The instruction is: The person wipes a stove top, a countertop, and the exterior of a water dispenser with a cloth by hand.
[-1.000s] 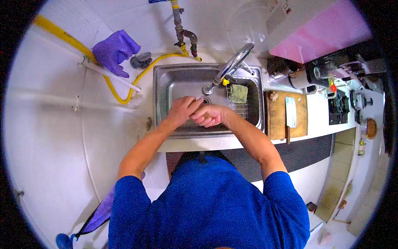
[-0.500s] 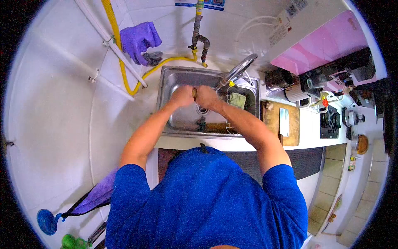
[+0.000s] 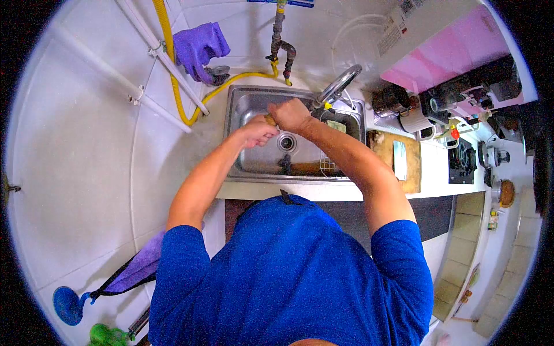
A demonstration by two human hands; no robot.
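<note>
The small tan thing (image 3: 269, 120) was up over the sink (image 3: 248, 106), in the gap between my two hands. It sat more to the sink's left edge than its right, a bit past the drain hole (image 3: 286, 143) and to the left of it. My left hand (image 3: 257, 134) was on the near side of it, closer to the sink's front edge. Its fingers were curled in tight, with the tan thing at the top of them, by the thumb side, so I judged that this hand had hold of it. My right hand (image 3: 293, 114) was on the far side and to the right, closer to the back edge. It was bent over like a loose fist, and its palm was turned away from me. I could not tell if those fingers had a grip on the thing too or just touched it. Both hands were right up close, so I could not call one nearer. Only a little bit of the thing showed, so I could not tell which way its long side ran. The tap (image 3: 340, 83) was past my right hand, apart from it.
</note>
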